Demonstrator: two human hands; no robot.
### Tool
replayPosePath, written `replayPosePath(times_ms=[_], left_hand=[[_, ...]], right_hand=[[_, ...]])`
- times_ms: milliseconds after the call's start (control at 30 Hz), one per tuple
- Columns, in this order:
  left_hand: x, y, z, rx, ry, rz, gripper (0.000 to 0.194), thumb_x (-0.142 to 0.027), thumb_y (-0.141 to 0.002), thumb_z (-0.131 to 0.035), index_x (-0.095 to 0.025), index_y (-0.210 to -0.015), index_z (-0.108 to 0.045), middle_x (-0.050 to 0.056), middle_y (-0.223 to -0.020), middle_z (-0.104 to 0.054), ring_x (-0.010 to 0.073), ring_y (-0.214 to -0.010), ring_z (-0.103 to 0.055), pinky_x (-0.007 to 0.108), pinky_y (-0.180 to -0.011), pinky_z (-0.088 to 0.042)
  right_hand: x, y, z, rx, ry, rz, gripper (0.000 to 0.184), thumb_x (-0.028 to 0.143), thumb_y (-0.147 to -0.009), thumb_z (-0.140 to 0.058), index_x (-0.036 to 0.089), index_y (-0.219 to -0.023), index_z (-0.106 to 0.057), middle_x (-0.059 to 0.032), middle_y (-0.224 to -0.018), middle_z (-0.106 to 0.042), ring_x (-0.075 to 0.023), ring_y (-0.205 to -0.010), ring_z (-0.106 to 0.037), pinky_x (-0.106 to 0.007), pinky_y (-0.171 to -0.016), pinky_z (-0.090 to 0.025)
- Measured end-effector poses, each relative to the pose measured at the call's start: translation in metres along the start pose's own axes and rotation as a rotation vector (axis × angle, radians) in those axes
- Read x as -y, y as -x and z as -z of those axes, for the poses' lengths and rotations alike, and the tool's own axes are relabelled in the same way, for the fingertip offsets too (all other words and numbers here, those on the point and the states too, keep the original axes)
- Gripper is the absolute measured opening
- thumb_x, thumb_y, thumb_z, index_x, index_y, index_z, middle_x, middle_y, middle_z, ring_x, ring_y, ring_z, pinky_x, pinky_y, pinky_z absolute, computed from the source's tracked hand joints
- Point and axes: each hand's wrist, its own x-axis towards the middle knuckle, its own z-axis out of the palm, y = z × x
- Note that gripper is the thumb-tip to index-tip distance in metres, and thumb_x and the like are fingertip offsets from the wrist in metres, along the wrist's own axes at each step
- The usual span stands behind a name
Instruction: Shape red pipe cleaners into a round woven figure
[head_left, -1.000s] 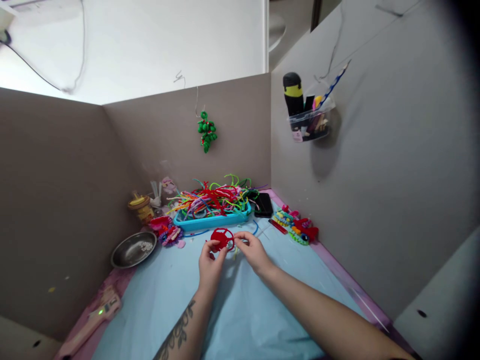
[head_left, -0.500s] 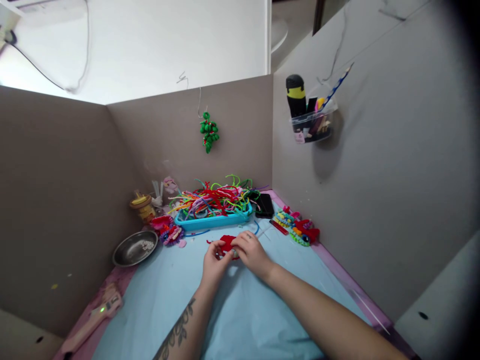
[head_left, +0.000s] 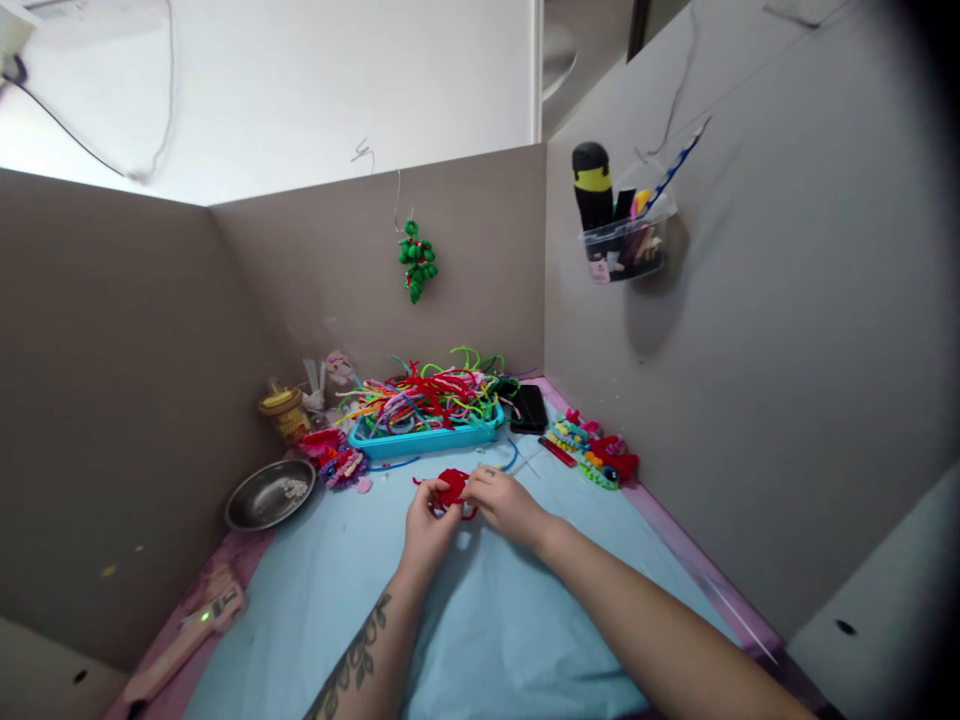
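Observation:
Just above the middle of the blue-covered table, both hands hold a small red pipe-cleaner piece (head_left: 453,486). Its left edge is pinched between the thumb and fingers of my left hand (head_left: 430,522). From the other side, my right hand (head_left: 504,503) has its fingertips closed on the piece, covering part of it. A short red end pokes out at the left, and a red loop shows below the fingers. The finer shape of the piece is too small to make out.
Behind the hands stands a blue tray (head_left: 427,440) heaped with colourful pipe cleaners. A metal bowl (head_left: 251,505) and pink glue gun (head_left: 199,635) lie left. Right are a phone (head_left: 529,409), a red cutter (head_left: 557,452) and colourful pipe-cleaner crafts (head_left: 592,450). Partition walls surround the table.
The right hand's fingers have turned and shifted slightly left on the red piece, and more of its red surface shows. My left hand keeps its pinch in nearly the same place.

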Motion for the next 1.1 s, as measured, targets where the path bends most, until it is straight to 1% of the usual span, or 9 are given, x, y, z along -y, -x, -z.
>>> replayPosePath(times_ms=[167, 267, 467, 667, 767, 900, 1100], left_hand=[[-0.003, -0.001, 0.001, -0.015, 0.016, 0.044, 0.021, -0.021, -0.06, -0.061, -0.017, -0.079, -0.053, -0.001, -0.07, -0.054, 0.0106, -0.057, -0.045, 0.021, -0.055, -0.037], [-0.004, -0.001, 0.002, -0.018, 0.025, 0.057, 0.021, -0.022, -0.06, -0.061, -0.017, -0.079, -0.053, -0.001, -0.071, -0.054, 0.0104, -0.057, -0.044, 0.022, -0.055, -0.036], [-0.006, -0.001, 0.001, -0.019, 0.046, 0.06, 0.023, -0.022, -0.057, -0.062, -0.017, -0.078, -0.054, 0.0, -0.072, -0.055, 0.011, -0.058, -0.046, 0.022, -0.056, -0.036], [-0.004, 0.0, 0.001, -0.001, 0.011, 0.043, 0.022, -0.022, -0.06, -0.062, -0.017, -0.079, -0.054, 0.0, -0.072, -0.056, 0.012, -0.06, -0.048, 0.023, -0.056, -0.037], [-0.002, 0.0, 0.001, -0.003, 0.002, 0.032, 0.022, -0.023, -0.06, -0.064, -0.017, -0.079, -0.054, 0.001, -0.073, -0.057, 0.0131, -0.062, -0.049, 0.024, -0.058, -0.038], [-0.002, 0.001, 0.001, 0.007, 0.003, 0.022, 0.022, -0.025, -0.06, -0.065, -0.017, -0.078, -0.055, 0.0, -0.072, -0.057, 0.0132, -0.061, -0.049, 0.024, -0.058, -0.038], [-0.005, 0.002, 0.001, 0.0, -0.015, -0.004, 0.021, -0.025, -0.061, -0.066, -0.017, -0.078, -0.057, 0.0, -0.071, -0.058, 0.0124, -0.06, -0.048, 0.023, -0.057, -0.038]], right_hand=[[0.003, 0.0, 0.001, -0.02, -0.005, -0.055, 0.022, 0.009, -0.081, -0.047, 0.02, -0.096, -0.06, -0.0056, -0.086, -0.057, -0.0186, -0.084, -0.051, -0.031, -0.076, -0.04], [0.002, 0.0, 0.0, -0.022, -0.004, -0.05, 0.022, 0.007, -0.081, -0.046, 0.019, -0.092, -0.06, -0.0056, -0.085, -0.056, -0.0188, -0.084, -0.05, -0.03, -0.075, -0.04], [-0.002, 0.0, -0.002, -0.036, -0.002, -0.03, 0.026, 0.001, -0.077, -0.044, 0.02, -0.086, -0.06, -0.0056, -0.083, -0.055, -0.0195, -0.084, -0.047, -0.031, -0.075, -0.04], [-0.004, 0.0, -0.003, -0.09, -0.012, -0.084, 0.021, 0.007, -0.082, -0.044, 0.019, -0.089, -0.059, -0.0068, -0.087, -0.056, -0.0201, -0.087, -0.048, -0.033, -0.078, -0.04], [-0.005, 0.0, -0.004, -0.12, -0.05, -0.13, 0.02, 0.009, -0.081, -0.046, 0.02, -0.088, -0.06, -0.0057, -0.085, -0.057, -0.0199, -0.086, -0.049, -0.034, -0.078, -0.04], [-0.005, -0.001, -0.005, -0.163, -0.15, -0.215, 0.016, 0.01, -0.078, -0.05, 0.02, -0.082, -0.061, -0.0032, -0.08, -0.057, -0.0179, -0.083, -0.051, -0.031, -0.076, -0.04], [-0.006, -0.003, -0.009, -0.235, -0.327, -0.434, 0.011, 0.014, -0.074, -0.055, 0.019, -0.072, -0.064, -0.0016, -0.076, -0.056, -0.0157, -0.075, -0.053, -0.028, -0.069, -0.042]])
